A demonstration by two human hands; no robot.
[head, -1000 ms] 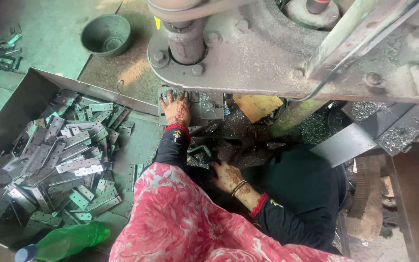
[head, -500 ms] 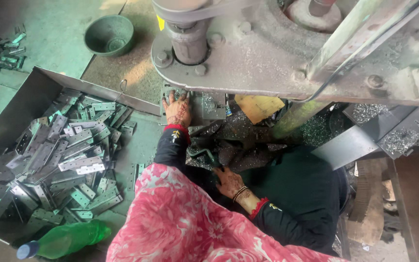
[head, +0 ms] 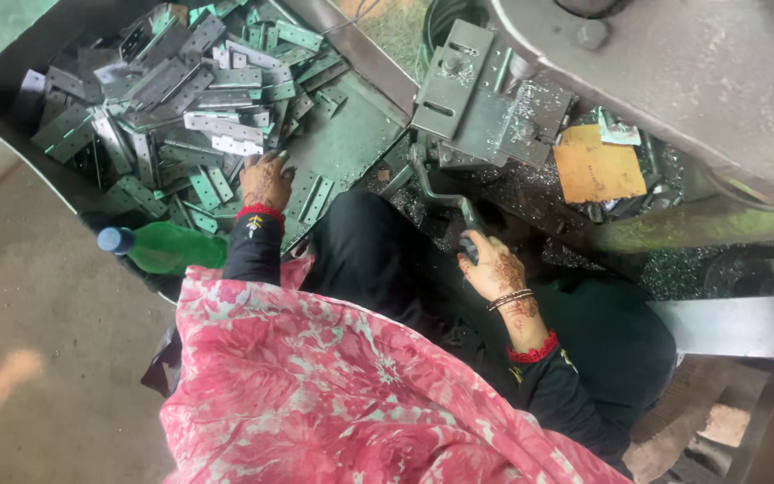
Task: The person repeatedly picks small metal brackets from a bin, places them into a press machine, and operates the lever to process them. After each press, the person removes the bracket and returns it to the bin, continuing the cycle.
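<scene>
The left hand (head: 264, 179) has moved from the press into the tray (head: 342, 157), fingers closing on metal plates (head: 217, 143); the right hand (head: 492, 266) now grips the lever (head: 445, 193) tightly.

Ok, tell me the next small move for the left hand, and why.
Probably close the left hand on one metal plate from the tray: its fingers rest on the pile, seemingly empty, while the right hand grips the press lever.

Left hand (head: 266, 182) reaching out, palm down — right hand (head: 492, 266) clenched (fist).
</scene>
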